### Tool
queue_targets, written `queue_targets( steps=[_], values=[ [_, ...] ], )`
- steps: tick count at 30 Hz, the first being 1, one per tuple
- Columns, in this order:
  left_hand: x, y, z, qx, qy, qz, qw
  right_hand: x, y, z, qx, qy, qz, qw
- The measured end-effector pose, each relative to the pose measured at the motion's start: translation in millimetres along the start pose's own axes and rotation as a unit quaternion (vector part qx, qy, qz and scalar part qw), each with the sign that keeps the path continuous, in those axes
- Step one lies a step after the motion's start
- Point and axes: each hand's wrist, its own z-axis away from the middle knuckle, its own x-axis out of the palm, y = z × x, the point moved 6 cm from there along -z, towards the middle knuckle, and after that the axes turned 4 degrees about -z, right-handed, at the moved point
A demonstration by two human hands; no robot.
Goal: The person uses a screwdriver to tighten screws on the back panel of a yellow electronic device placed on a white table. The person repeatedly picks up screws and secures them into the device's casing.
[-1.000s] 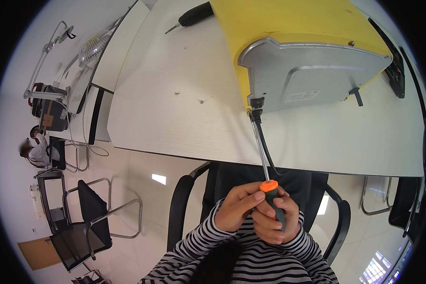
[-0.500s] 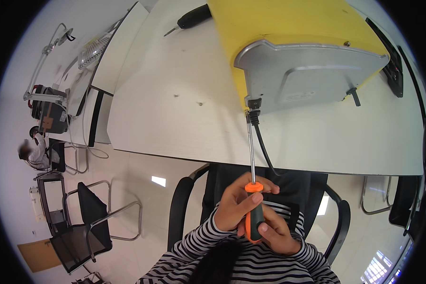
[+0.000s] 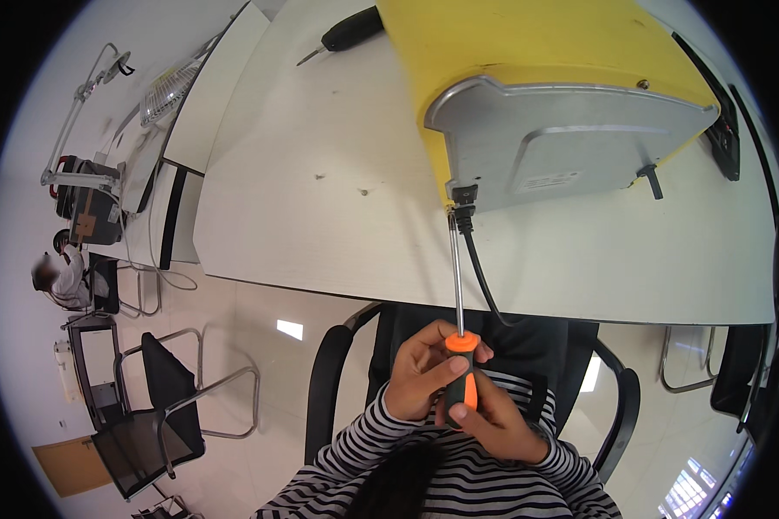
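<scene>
A screwdriver with an orange and dark green handle points away from me. My left hand is closed round the front of its handle, near the orange collar. Around the rear of the same handle my right hand is closed, thumb on top. The long steel shaft reaches over the table edge to the lower left corner of a yellow machine with a silver-grey end panel. Its tip meets that corner, beside a black power plug; the exact screw is too small to make out.
Two small screws lie on the white table. Farther back rests a black power screwdriver. A black cable hangs over the table edge. Chairs stand at the left, where a person sits farther off.
The screwdriver handle has turned about its axis, so its orange stripe now shows on the right. My hands have shifted slightly on it; the tip stays at the machine's corner.
</scene>
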Motion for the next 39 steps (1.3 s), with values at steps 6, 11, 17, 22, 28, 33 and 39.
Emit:
queue_targets(
  steps=[6, 11, 17, 22, 28, 33, 39],
  values=[
    [14, -1, 6, -0.001, -0.085, 0.084, 0.993, 15, -1, 0, 0.113, -0.115, -0.299, 0.940],
    [6, 1, 3, 0.006, -0.059, 0.037, 0.998, 16, -3, -5, 0.056, -0.191, -0.352, 0.914],
    [-3, -6, 1, 0.006, 0.054, 0.037, 0.998, -7, 3, -4, -0.026, 0.059, -0.070, 0.995],
    [0, -7, 1, 0.021, -0.003, 0.013, 1.000, 4, -2, -6, -0.024, -0.034, -0.213, 0.976],
    [12, 4, 2, 0.028, -0.128, 0.038, 0.991, 22, 3, -3, 0.019, -0.221, -0.454, 0.863],
    [3, 1, -2, 0.008, -0.030, -0.024, 0.999, 2, 2, -3, -0.034, -0.002, -0.177, 0.984],
    [6, -3, -5, 0.027, -0.001, -0.059, 0.998, -2, -1, 3, 0.017, 0.019, -0.237, 0.971]
  ],
)
